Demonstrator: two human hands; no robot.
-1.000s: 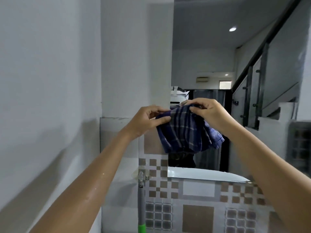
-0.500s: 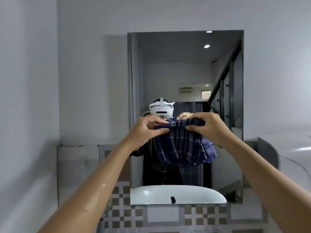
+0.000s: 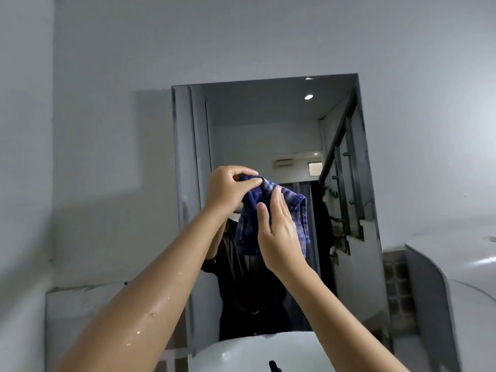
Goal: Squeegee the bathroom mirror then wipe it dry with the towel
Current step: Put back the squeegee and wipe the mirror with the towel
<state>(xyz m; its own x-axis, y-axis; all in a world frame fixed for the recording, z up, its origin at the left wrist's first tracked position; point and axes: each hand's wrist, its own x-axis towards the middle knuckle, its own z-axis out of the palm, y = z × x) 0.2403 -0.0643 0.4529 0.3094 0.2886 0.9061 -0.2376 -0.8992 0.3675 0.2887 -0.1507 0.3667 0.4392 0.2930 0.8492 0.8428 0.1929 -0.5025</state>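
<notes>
A blue plaid towel (image 3: pixel 296 210) hangs bunched in front of the rectangular wall mirror (image 3: pixel 268 124). My left hand (image 3: pixel 228 190) pinches the towel's top edge between thumb and fingers. My right hand (image 3: pixel 277 232) lies flat against the towel's front with fingers straight, pressing the cloth rather than gripping it. Both hands are raised at mid-mirror height, a little short of the glass. Water drops sit on my left forearm. The mirror reflects a dark-clothed person, a stair railing and a ceiling light. No squeegee is in view.
A white basin (image 3: pixel 241 353) with a dark tap tip (image 3: pixel 273 365) sits below the mirror. Plain grey walls surround the mirror, with a corner at the left. A white curved ledge (image 3: pixel 456 277) juts in at the right, with patterned tiles beside it.
The view has tilted upward, showing more wall above the mirror. The towel went from being stretched between both hands to bunched: my left hand holds its top, my right hand moved down onto its front.
</notes>
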